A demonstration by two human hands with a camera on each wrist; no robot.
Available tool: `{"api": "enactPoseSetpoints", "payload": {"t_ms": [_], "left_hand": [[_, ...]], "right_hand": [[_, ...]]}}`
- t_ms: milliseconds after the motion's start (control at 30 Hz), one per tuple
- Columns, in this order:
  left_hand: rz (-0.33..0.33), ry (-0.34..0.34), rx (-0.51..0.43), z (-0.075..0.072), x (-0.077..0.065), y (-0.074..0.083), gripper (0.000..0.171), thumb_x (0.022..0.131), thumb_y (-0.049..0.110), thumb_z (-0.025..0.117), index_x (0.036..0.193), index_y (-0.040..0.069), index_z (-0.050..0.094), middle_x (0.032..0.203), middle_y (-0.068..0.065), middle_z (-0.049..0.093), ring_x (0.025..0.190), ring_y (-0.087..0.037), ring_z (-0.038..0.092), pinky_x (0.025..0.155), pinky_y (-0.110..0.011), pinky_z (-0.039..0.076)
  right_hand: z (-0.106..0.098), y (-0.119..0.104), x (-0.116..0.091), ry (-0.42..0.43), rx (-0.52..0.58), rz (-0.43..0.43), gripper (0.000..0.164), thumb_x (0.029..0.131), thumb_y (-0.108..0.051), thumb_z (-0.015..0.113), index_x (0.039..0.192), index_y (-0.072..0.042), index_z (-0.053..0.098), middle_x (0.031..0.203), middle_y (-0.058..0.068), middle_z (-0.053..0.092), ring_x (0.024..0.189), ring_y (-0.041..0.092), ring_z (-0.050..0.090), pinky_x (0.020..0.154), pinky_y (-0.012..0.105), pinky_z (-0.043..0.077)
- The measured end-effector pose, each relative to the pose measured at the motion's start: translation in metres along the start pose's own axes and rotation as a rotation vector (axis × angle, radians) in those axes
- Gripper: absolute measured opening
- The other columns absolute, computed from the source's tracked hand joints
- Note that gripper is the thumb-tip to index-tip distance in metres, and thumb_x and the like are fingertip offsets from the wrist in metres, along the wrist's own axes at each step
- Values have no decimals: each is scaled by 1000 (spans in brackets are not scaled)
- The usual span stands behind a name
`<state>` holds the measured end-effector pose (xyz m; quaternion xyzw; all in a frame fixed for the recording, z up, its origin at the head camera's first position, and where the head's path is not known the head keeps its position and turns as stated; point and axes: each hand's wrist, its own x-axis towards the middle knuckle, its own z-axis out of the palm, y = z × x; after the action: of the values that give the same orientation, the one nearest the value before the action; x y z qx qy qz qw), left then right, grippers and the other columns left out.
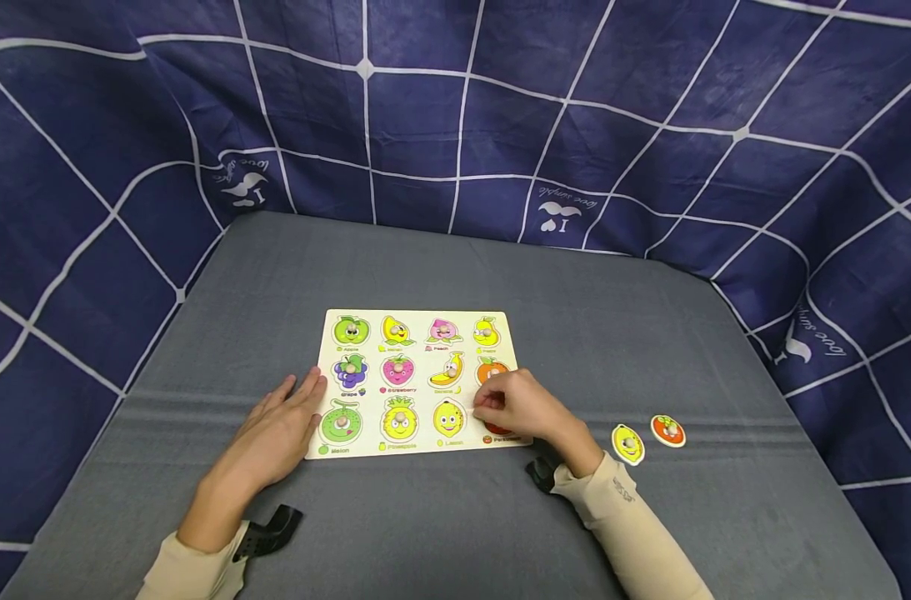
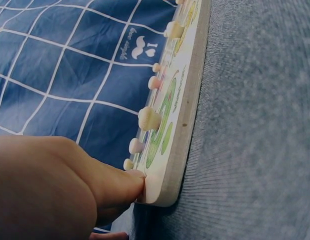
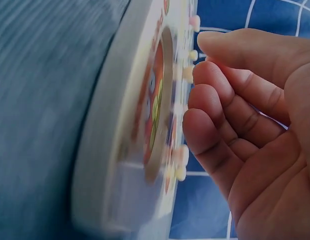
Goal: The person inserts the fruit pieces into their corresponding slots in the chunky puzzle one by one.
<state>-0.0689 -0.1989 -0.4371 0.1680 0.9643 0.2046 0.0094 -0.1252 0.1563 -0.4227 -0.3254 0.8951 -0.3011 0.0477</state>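
Note:
A cream fruit puzzle board point(image 1: 421, 417) with small round knobs on its pieces lies flat on the table. My left hand point(image 1: 278, 429) rests at its left edge with fingers extended; in the left wrist view the thumb point(image 2: 122, 187) touches the board's corner. My right hand point(image 1: 526, 407) hovers over the lower right of the board, fingers loosely curled, with nothing visible in them. It partly covers the persimmon recess point(image 3: 154, 105) and the orange point(image 1: 489, 369). The lemon recess point(image 1: 449, 418) lies just left of the fingers.
A loose lemon piece point(image 1: 628, 444) and a loose persimmon piece point(image 1: 668, 431) lie on the grey table cloth point(image 1: 395, 525), right of the board near the right forearm. Blue curtains point(image 1: 417, 108) with white lines stand behind and at both sides.

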Motion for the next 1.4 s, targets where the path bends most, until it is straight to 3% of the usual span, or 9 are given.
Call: {"api": "enactPoseSetpoints", "payload": {"t_ms": [267,833,1067,1400], "left_hand": [[10,8,6,0,0,0,50,96,3,58,141,-11,45,149,-29,39,132,-58,35,101,-71,30],[4,-6,2,0,0,1,50,97,5,58,142,-11,45,150,-27,39,133,-57,35,102,-70,30],[5,-3,0,0,0,0,50,97,4,57,142,-11,44,150,-28,38,133,-57,34,102,-70,29],[7,0,-6,0,0,1,50,96,4,57,142,-12,44,149,-29,38,133,-57,34,103,-70,29]], "right_hand": [[-12,10,-17,81,9,4,10,81,-8,80,78,-14,73,66,-14,60,56,-1,50,51,20,45],[-38,28,-51,199,43,119,5,81,-6,80,82,-5,75,72,-9,64,63,5,57,56,24,50],[-48,36,-68,258,9,135,10,79,-5,82,81,-12,75,72,-11,64,64,4,59,57,25,52],[-53,46,-90,323,-30,148,15,75,0,83,80,-11,74,69,-12,64,62,2,58,55,23,50]]}}
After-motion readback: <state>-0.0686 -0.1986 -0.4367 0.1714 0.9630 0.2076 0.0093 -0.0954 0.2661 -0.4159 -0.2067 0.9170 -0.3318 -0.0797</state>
